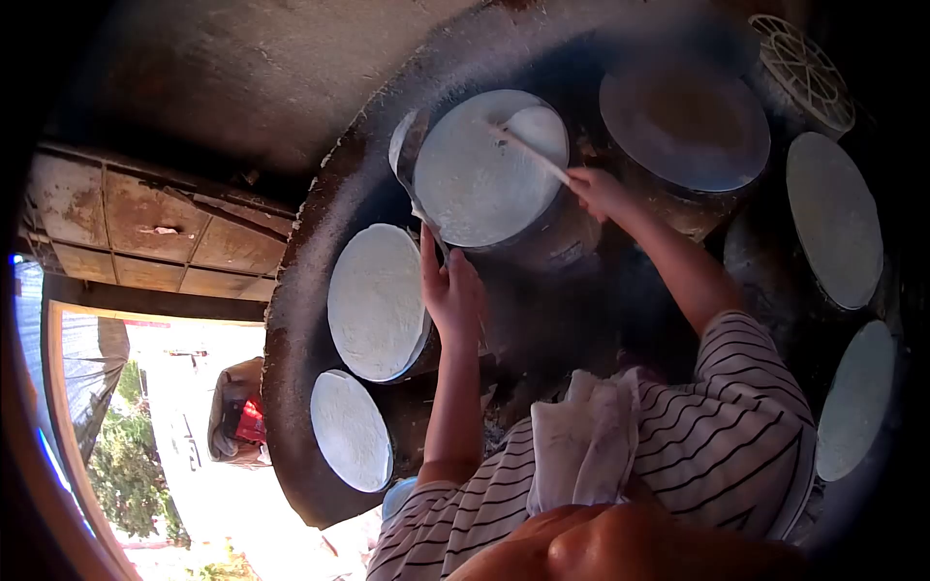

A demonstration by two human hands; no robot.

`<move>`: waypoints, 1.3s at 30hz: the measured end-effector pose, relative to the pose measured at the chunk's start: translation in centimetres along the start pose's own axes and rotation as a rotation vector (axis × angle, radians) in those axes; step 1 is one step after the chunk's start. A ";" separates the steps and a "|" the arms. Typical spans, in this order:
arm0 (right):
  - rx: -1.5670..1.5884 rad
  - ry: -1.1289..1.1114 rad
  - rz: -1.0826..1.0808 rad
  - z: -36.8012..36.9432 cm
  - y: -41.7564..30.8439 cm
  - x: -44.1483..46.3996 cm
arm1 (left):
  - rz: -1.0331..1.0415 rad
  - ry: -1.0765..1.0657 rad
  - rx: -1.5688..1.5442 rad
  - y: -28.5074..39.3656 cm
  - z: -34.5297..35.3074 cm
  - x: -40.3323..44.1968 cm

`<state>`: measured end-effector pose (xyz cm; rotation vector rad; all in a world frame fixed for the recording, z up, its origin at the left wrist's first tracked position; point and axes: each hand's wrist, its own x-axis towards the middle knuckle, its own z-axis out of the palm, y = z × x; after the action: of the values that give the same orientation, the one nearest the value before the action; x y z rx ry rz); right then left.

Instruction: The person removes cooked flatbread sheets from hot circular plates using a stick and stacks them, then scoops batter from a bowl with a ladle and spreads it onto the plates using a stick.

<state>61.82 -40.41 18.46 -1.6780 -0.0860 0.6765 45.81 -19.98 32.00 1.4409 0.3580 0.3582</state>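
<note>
My right hand (pixel 601 194) grips a wooden stick (pixel 536 155), whose far end touches the white batter on a round griddle (pixel 475 194). A thicker, paler round patch lies near that end. At the griddle's left edge, my left hand (pixel 453 290) holds a long, curved dark utensil (pixel 409 160) smeared with white. Directly left of that hand, another round griddle (pixel 378 302) carries a white sheet, and a smaller-looking one (pixel 351 431) sits below it, also covered in white.
A bare dark griddle (pixel 684 126) stands right of my right hand. Beyond it are a wire-topped round container (pixel 802 73) and two pale-covered griddles (pixel 834 221), (pixel 856 400) at the far right. A curved rim (pixel 291 320) borders the left side. Smoke or steam drifts about.
</note>
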 end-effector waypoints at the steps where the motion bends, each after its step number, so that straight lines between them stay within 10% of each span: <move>1: -0.185 -0.024 -0.040 -0.7 -1.1 -1.4 | -0.014 0.019 -0.005 0.2 1.5 1.1; 8: -0.346 0.086 -0.127 -7.5 -2.1 3.4 | -0.056 0.029 0.038 -0.6 7.4 5.7; 11: -0.735 0.320 -0.632 -6.0 -1.7 10.0 | -0.070 0.002 -0.006 -1.1 10.9 7.6; 18: -0.816 0.363 -0.367 -8.0 -3.1 4.2 | -0.242 -0.102 -0.157 -0.5 10.5 11.8; 26: -0.765 0.263 -0.431 -8.9 -3.1 6.9 | -0.887 -0.236 -1.210 -1.0 6.5 17.4; 33: -0.646 0.303 -0.377 -8.4 -1.4 3.4 | -0.735 -0.252 -1.083 -3.5 6.5 19.7; 39: -0.423 0.227 -0.440 -0.6 2.1 1.4 | -0.407 0.180 -0.748 -8.6 12.0 11.8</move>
<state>62.58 -40.80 16.05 -2.0392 -0.4476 0.1353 61.92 -26.24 24.37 0.5857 0.5772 0.2487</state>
